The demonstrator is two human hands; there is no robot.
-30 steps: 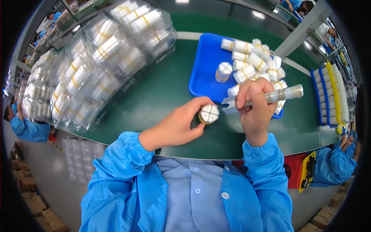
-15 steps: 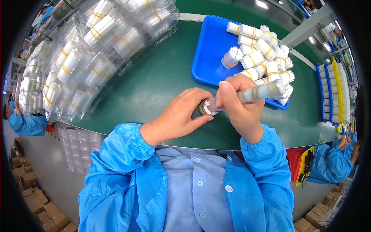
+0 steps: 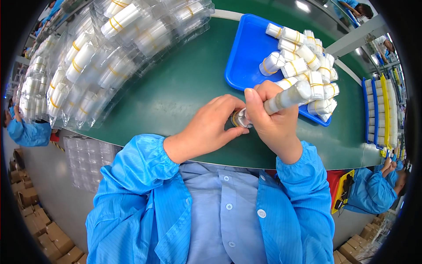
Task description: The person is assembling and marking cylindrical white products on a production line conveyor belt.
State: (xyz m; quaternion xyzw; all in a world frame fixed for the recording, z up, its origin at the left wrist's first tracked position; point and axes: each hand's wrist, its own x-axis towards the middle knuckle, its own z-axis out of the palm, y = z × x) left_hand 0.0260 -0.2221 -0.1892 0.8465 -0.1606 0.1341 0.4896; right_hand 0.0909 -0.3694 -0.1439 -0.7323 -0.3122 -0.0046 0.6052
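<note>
In front of my chest, my left hand (image 3: 209, 125) curls thumb and fingers around a short bundle of white pieces (image 3: 238, 119) standing on the green table. A yellowish band shows at the bundle's side. My right hand (image 3: 274, 123) is wrapped around a thick translucent whitish rod (image 3: 288, 97), held tilted with its upper end sticking out to the right. The rod's lower end meets the top of the bundle; the exact contact is hidden by my fingers. Just beyond my right hand lies a blue tray (image 3: 241, 61), its right part heaped with banded white rolls (image 3: 309, 57).
Stacked clear plastic trays (image 3: 116, 70) with banded white rolls cover the table's left side. Blue and yellow bins (image 3: 380, 112) stand at the far right. A grey post (image 3: 351, 42) rises behind the blue tray. Co-workers in blue (image 3: 373, 189) sit at both sides.
The rod and my right hand have tilted slightly, the rod's upper end moving left and down. My left hand keeps its hold on the bundle. The whole view has shifted a little.
</note>
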